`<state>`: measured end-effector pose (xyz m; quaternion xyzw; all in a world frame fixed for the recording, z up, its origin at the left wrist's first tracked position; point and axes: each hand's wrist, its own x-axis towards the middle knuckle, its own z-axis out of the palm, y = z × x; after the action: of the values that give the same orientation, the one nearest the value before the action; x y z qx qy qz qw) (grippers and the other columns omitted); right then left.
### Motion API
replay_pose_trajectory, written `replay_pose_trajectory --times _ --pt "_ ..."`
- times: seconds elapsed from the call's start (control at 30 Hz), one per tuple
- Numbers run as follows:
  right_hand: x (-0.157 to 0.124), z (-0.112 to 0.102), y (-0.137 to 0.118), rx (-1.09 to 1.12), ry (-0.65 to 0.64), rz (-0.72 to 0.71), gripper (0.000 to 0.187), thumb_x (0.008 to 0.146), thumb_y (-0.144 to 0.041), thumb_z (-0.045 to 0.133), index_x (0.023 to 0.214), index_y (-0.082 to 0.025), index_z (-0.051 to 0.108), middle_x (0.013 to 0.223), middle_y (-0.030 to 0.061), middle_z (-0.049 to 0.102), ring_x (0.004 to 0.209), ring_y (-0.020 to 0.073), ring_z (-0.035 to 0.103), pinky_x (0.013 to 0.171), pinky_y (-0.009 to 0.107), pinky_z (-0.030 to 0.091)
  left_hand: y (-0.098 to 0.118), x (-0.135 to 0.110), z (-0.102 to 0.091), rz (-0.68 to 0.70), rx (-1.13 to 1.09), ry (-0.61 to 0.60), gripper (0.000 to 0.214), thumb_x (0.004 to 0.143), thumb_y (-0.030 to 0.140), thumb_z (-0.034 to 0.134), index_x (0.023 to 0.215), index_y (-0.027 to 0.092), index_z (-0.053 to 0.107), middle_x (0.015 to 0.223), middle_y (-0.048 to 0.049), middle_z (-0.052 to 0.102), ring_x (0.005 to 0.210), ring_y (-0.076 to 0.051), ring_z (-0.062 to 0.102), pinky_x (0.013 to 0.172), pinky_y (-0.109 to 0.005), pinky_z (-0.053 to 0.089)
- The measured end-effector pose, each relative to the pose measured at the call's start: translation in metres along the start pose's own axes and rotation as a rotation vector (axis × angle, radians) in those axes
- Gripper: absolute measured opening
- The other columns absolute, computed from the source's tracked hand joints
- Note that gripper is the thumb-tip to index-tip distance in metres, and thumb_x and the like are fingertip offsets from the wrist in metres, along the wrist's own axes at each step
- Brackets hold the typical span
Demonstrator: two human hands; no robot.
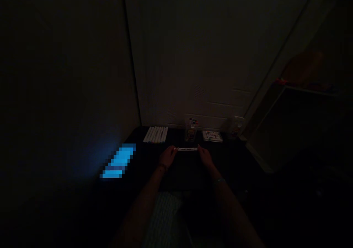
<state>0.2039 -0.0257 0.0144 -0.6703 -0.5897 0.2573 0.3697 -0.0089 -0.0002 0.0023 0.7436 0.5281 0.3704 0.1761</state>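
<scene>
Dark tabletop [187, 174]: left hand [167, 156] and right hand [205, 156] pinch a white marker [188, 149], fingers closed on its nine- and three-o'clock ends.

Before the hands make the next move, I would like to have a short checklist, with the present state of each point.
1. Left hand gripping one end of the white marker: ok.
2. Right hand at its other end: ok.
3. Marker roughly level between them: ok.
4. Row of markers apart from both hands: ok.
5. Print on the held marker readable: cannot tell, too small and dim.
6. Lighting good enough for fine work: not ok, very dark.
</scene>
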Motion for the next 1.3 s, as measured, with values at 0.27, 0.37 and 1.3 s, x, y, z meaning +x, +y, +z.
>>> replay_pose_trajectory --times 0.27,0.37,1.3 --pt "-0.006 0.008 -0.007 -0.190 0.135 0.032 0.061 0.081 -0.056 0.012 0.089 -0.020 0.062 0.086 0.0058 0.062 0.078 0.0158 0.056 0.063 0.021 0.037 0.004 0.003 -0.001 0.034 -0.078 0.077 0.030 0.080 0.040 0.031 0.085 0.020 0.053 0.086 -0.0004 0.055 0.081 -0.010 0.050 0.075 -0.021 0.036" --pt "-0.008 0.008 -0.007 -0.255 0.115 -0.003 0.061 0.081 -0.055 0.010 0.091 -0.022 0.061 0.089 0.0049 0.062 0.081 0.0156 0.056 0.064 0.021 0.036 0.003 0.003 -0.001 -0.016 -0.100 0.088 0.031 0.080 0.042 0.030 0.086 0.021 0.053 0.084 0.0001 0.056 0.078 -0.010 0.051 0.071 -0.021 0.037" --pt "0.001 0.004 -0.005 -0.290 0.025 -0.029 0.032 0.084 -0.030 0.025 0.092 -0.022 0.054 0.091 0.0019 0.057 0.083 0.0134 0.050 0.067 0.021 0.033 -0.001 0.002 -0.001 -0.184 -0.025 0.025 0.036 0.082 0.044 0.025 0.092 0.023 0.052 0.088 -0.0041 0.061 0.079 -0.013 0.055 0.067 -0.021 0.035"
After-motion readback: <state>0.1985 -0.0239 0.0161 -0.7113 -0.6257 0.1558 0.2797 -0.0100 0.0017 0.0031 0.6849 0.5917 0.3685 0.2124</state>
